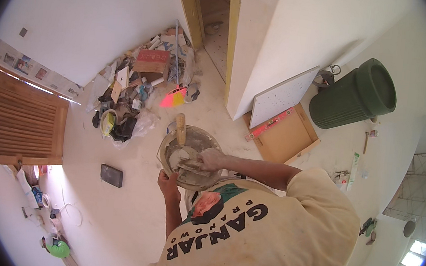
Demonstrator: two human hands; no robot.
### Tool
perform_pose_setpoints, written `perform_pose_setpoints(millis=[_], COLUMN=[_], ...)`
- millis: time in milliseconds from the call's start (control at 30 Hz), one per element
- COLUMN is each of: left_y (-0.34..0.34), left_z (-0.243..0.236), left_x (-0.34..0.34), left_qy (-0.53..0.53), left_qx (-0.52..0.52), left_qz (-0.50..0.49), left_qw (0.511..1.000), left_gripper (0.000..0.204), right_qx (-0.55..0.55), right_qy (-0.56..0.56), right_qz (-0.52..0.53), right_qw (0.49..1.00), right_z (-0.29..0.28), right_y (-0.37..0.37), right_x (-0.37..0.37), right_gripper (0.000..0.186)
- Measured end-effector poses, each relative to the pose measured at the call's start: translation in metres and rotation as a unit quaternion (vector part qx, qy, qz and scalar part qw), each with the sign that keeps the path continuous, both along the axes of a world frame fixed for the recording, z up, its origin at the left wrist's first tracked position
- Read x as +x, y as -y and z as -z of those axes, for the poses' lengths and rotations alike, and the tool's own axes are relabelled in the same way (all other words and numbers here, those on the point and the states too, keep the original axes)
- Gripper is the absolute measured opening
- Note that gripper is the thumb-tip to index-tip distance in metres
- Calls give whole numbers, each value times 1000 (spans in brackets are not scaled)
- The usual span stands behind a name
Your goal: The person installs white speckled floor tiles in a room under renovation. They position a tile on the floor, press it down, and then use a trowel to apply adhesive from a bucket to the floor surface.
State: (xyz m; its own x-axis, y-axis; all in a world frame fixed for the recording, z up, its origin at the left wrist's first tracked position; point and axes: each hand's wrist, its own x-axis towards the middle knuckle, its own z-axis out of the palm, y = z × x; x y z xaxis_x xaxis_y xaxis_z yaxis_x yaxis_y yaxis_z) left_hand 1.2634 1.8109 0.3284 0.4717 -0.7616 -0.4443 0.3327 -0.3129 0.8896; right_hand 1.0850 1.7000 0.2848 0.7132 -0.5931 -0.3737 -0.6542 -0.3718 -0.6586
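A round bucket caked with grey mortar sits in front of me on the pale floor. Over its mouth, my right hand is closed round a flat, mortar-coated plastering float. My left hand grips the bucket's rim at the near left with bent fingers. A tool with a light wooden handle stands tilted against the far side of the bucket, its lower end down among the mortar. The exact spot where the float meets the mix is hard to make out.
A rubbish heap with a cardboard box and a broom lies against the far wall. At right are a green bin, a leaning white board, and a red level. A dark block lies left.
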Motion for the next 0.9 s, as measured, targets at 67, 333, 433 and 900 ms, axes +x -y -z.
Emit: perform_pose_setpoints(millis=[67, 333, 433, 900], left_y=[30, 145, 190, 420], left_z=[4, 23, 27, 34], left_x=[22, 147, 184, 221], left_qy=[-13, -7, 39, 24], left_qx=[-8, -8, 10, 8], left_qz=[9, 104, 151, 231], left_qw=[1000, 995, 988, 973], left_gripper=[14, 17, 17, 20], right_qx=[-9, 32, 83, 154], right_qy=[-18, 60, 97, 154], right_qz=[1, 196, 285, 597], right_qw=[1000, 978, 950, 772], right_z=[4, -18, -33, 19], right_y=[26, 125, 157, 275], right_x=[19, 111, 124, 70], right_gripper=[30, 33, 32, 26])
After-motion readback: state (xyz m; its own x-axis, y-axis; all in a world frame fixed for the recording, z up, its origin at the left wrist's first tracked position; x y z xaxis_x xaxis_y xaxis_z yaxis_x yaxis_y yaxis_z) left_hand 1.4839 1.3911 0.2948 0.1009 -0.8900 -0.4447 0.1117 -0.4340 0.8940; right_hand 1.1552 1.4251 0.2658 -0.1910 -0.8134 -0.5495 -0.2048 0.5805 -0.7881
